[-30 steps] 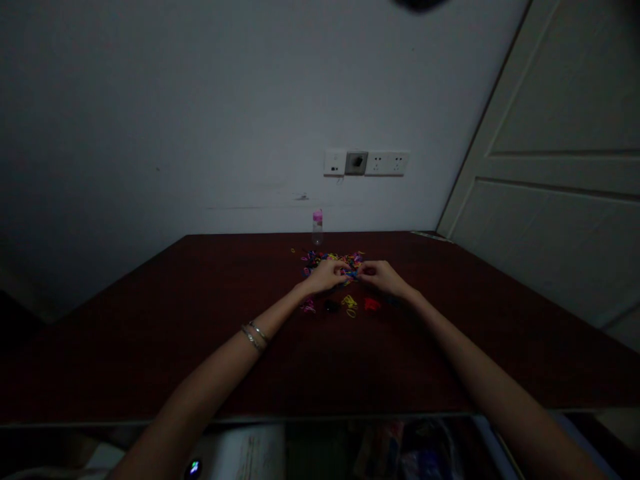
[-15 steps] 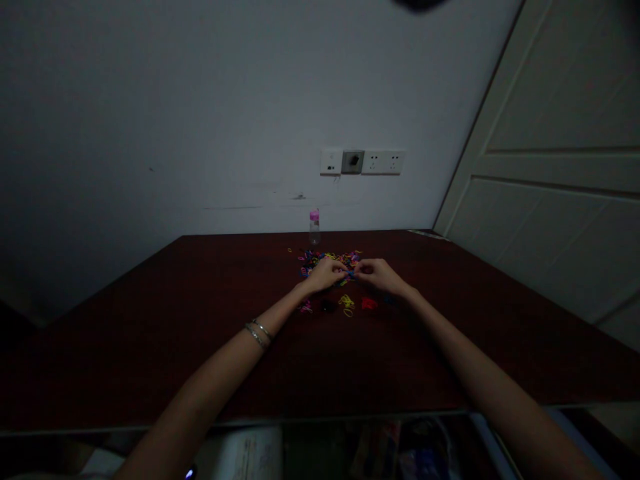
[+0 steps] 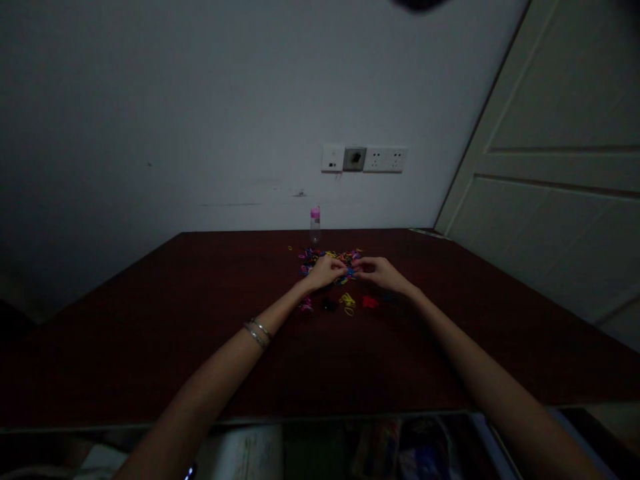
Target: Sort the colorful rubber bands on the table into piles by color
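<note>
A heap of small colourful rubber bands (image 3: 311,255) lies on the dark red-brown table. My left hand (image 3: 326,272) reaches over the near side of it, thumb and fingers pinched together at a blue rubber band (image 3: 351,272). Opposite, my right hand (image 3: 380,273) has its fingers curled, with the fingertips at the same blue band. Their exact hold is small and dim. In front of the hands lie sorted little piles: pink bands (image 3: 305,305), black bands (image 3: 329,305), yellow bands (image 3: 347,303) and red bands (image 3: 370,302). A faint dark-blue pile (image 3: 389,299) sits beside my right wrist.
Behind the heap stands a clear bottle with a pink cap (image 3: 315,225). The wall with its sockets (image 3: 383,160) closes off the back, and a white panelled door (image 3: 560,200) is at right. Below the table's front edge, an open drawer holds a white package (image 3: 253,453).
Both hands stay in nearly the same place. The blue band between them looks less drawn out, and the fingers of my right hand are slightly more spread. The view shifts a little.
</note>
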### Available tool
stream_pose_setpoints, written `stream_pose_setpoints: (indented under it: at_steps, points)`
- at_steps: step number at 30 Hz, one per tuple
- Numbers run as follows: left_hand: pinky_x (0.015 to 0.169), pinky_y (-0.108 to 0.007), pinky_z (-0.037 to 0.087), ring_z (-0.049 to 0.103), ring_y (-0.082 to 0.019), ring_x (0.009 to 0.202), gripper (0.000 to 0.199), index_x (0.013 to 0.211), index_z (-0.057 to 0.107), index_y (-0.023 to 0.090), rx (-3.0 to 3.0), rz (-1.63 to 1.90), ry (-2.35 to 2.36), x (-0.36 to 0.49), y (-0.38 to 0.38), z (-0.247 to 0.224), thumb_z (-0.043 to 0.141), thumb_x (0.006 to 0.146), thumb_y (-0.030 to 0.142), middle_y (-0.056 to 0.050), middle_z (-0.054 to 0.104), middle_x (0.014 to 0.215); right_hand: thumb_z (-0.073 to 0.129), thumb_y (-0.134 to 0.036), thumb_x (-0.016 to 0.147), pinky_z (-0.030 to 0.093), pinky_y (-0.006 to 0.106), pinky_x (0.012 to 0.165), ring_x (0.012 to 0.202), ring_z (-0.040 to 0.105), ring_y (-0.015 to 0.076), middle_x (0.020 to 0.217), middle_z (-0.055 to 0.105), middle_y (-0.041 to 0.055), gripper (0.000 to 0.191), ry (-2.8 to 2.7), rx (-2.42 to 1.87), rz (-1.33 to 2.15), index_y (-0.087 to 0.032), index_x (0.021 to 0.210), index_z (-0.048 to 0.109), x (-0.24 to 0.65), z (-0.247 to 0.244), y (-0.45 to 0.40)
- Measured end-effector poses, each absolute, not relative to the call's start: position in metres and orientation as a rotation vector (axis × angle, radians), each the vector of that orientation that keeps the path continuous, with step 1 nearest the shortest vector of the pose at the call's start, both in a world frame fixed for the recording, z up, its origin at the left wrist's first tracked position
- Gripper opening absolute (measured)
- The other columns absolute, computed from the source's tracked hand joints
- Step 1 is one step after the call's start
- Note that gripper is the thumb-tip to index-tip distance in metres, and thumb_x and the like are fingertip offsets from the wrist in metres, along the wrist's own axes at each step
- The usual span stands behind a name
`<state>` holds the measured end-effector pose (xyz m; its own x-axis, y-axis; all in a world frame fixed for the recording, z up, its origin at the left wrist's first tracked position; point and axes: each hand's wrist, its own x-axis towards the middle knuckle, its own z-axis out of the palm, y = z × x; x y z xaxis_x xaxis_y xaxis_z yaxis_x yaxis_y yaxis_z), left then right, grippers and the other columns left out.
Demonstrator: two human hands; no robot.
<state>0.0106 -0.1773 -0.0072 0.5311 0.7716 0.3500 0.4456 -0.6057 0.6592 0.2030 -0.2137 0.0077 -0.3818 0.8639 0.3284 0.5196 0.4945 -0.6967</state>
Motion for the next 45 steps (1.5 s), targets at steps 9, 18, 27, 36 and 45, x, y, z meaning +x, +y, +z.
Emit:
stream_pose_setpoints:
  at_steps: [9, 18, 27, 36, 45]
  points:
    - [0.049, -0.019, 0.029, 0.043, -0.009, 0.052, 0.024, 0.073, 0.07, 0.01, 2.201, 0.872, 0.961, 0.011, -0.184, -0.002, 0.054, 0.073, 0.027, -0.001, 0.055, 0.054, 0.057, -0.039, 0.072, 0.042, 0.026, 0.064, 0.068, 0.055, 0.0145, 0.071, 0.062, 0.0023, 0.026, -2.084, -1.145, 0.598, -0.014, 0.075, 0.065, 0.203, 0.009, -0.217]
    - [0.047, -0.02, 0.026, 0.038, -0.007, 0.048, 0.024, 0.076, 0.068, 0.009, 2.055, 0.906, 0.918, 0.013, -0.183, -0.005, 0.062, 0.067, 0.029, 0.002, 0.05, 0.051, 0.06, -0.043, 0.068, 0.041, 0.027, 0.064, 0.067, 0.054, 0.0148, 0.07, 0.061, 0.0023, 0.031, -2.037, -1.153, 0.632, -0.013, 0.074, 0.065, 0.202, 0.01, -0.215]
    - [0.047, -0.019, 0.026, 0.04, -0.007, 0.049, 0.023, 0.073, 0.067, 0.009, 2.097, 0.903, 0.976, 0.011, -0.178, -0.008, 0.06, 0.067, 0.029, 0.002, 0.051, 0.052, 0.06, -0.041, 0.068, 0.043, 0.029, 0.069, 0.071, 0.057, 0.0164, 0.074, 0.063, 0.0031, 0.028, -1.986, -1.163, 0.606, -0.014, 0.074, 0.065, 0.205, 0.008, -0.212]
    - [0.049, -0.021, 0.027, 0.038, -0.008, 0.048, 0.024, 0.073, 0.069, 0.009, 2.141, 0.845, 1.064, 0.008, -0.178, -0.009, 0.058, 0.066, 0.03, 0.002, 0.051, 0.051, 0.061, -0.044, 0.067, 0.042, 0.027, 0.061, 0.067, 0.056, 0.0157, 0.071, 0.063, 0.0036, 0.031, -1.971, -1.255, 0.654, -0.015, 0.076, 0.065, 0.226, 0.011, -0.206]
    - [0.05, -0.021, 0.03, 0.043, -0.009, 0.051, 0.031, 0.081, 0.07, 0.009, 2.16, 0.817, 1.065, 0.001, -0.167, -0.004, 0.056, 0.069, 0.034, -0.001, 0.057, 0.056, 0.06, -0.047, 0.066, 0.041, 0.026, 0.061, 0.066, 0.054, 0.0153, 0.071, 0.063, 0.0039, 0.034, -2.188, -1.462, 0.774, -0.014, 0.076, 0.064, 0.267, 0.021, -0.217]
